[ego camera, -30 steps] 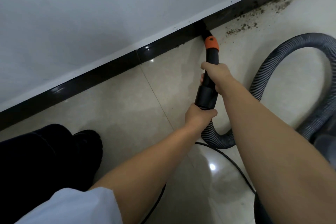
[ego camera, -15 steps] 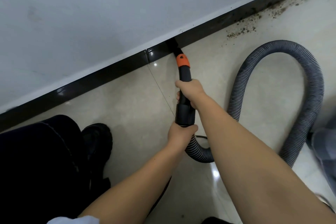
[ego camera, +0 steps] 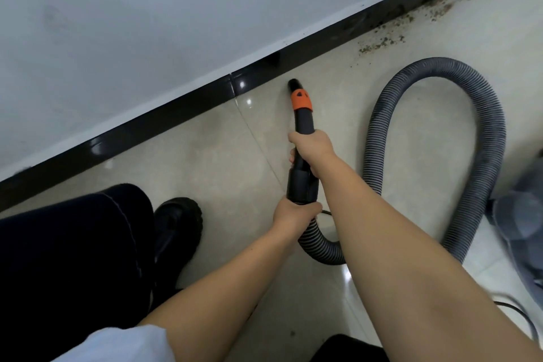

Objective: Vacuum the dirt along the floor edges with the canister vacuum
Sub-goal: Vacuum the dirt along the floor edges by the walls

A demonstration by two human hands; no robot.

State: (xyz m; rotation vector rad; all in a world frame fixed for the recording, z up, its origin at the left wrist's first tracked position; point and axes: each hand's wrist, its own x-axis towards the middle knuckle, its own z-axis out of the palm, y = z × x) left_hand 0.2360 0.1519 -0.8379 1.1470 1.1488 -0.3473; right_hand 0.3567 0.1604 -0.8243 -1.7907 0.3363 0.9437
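Note:
The black vacuum nozzle (ego camera: 302, 117) with an orange collar points at the floor, its tip a short way off the black skirting board (ego camera: 164, 123). My right hand (ego camera: 313, 150) grips the nozzle's middle. My left hand (ego camera: 293, 214) grips its wider rear end where the grey ribbed hose (ego camera: 484, 132) joins. The hose loops to the right toward the grey canister (ego camera: 523, 226), seen blurred at the right edge. Brown dirt (ego camera: 382, 44) lies along the floor edge at the upper right, apart from the nozzle.
A white wall (ego camera: 147, 23) stands above the skirting. My dark trouser leg (ego camera: 73, 258) and black shoe (ego camera: 176, 226) are at the lower left on the beige tiles. A thin black cable (ego camera: 517, 307) runs on the floor at the lower right.
The nozzle tip has come away from the skirting board and now sits a little out on the tile. The view has shifted, bringing more of the hose loop and the canister into sight.

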